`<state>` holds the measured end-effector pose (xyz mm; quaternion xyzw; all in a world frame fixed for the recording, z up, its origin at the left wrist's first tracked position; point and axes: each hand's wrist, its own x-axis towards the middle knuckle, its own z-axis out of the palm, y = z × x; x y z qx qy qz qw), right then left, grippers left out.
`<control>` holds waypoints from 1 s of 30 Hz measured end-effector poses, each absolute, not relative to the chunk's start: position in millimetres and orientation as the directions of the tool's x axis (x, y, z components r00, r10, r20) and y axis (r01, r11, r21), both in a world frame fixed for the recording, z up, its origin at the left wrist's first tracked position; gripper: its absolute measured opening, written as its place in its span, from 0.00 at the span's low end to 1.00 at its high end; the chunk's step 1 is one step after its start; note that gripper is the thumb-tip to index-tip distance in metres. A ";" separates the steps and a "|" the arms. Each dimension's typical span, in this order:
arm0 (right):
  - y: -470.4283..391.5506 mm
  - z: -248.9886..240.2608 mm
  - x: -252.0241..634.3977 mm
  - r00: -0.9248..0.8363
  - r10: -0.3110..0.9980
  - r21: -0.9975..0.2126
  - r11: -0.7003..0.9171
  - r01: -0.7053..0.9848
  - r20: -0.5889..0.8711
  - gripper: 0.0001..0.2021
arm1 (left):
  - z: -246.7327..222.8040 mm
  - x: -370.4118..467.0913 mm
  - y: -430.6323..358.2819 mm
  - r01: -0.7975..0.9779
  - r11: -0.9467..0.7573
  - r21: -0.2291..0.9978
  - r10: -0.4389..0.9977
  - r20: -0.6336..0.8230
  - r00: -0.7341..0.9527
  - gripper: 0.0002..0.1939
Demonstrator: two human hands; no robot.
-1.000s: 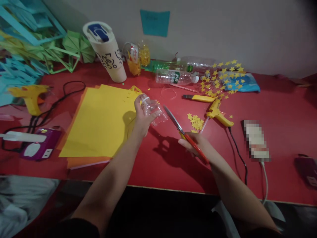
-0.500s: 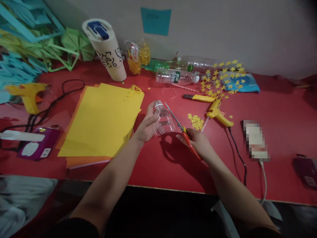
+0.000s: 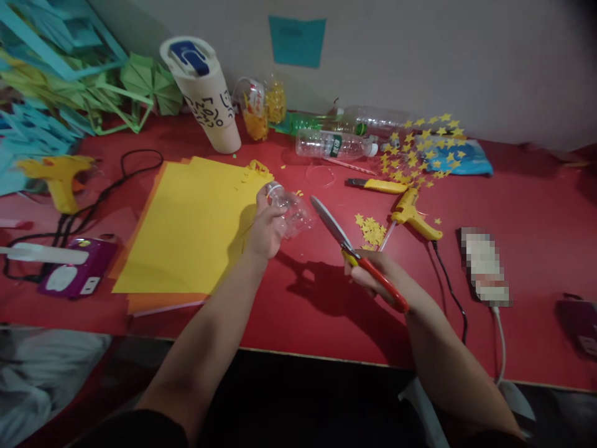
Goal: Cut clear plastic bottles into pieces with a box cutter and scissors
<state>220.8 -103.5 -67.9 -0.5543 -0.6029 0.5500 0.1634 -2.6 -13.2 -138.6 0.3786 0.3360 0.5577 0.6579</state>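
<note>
My left hand point(image 3: 265, 231) is closed around a clear plastic bottle piece point(image 3: 295, 214), its neck pointing up and left. Red-handled scissors point(image 3: 336, 230) are in my right hand point(image 3: 373, 274), their blades together and pointing up and left toward the bottle piece without touching it. Beside my left hand lies a stack of yellow paper point(image 3: 191, 230). A small pile of yellow stars point(image 3: 372, 230) lies on the red table just beyond my right hand.
Behind my hands are a yellow cutter point(image 3: 385, 186), a clear bottle point(image 3: 326, 144) and a white tumbler point(image 3: 205, 99). One yellow glue gun point(image 3: 415, 216) lies at right, another point(image 3: 58, 180) at left. A phone point(image 3: 485, 264) with a cable lies further right.
My left hand has moved left with the bottle piece, turning it. The scissors have come away from the piece, lower and to the right, and their blades have closed.
</note>
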 end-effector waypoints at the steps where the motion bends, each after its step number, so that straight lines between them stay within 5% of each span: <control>1: -103.4 -67.1 222.3 -0.359 0.835 -0.840 -0.202 0.503 -0.416 0.29 | -139.8 -4.2 -12.1 -0.480 0.087 0.873 0.991 -0.025 0.133 0.25; 13: -102.1 -61.1 241.4 -0.484 0.757 -0.791 -0.069 0.608 -0.439 0.31 | -126.6 4.0 -13.8 -0.508 0.056 0.859 0.997 -0.080 -0.025 0.27; 30: -102.8 -70.5 232.5 -0.351 0.812 -0.783 -0.195 0.590 -0.467 0.30 | -122.3 11.4 -13.2 -0.600 0.077 0.797 0.990 -0.133 -0.049 0.15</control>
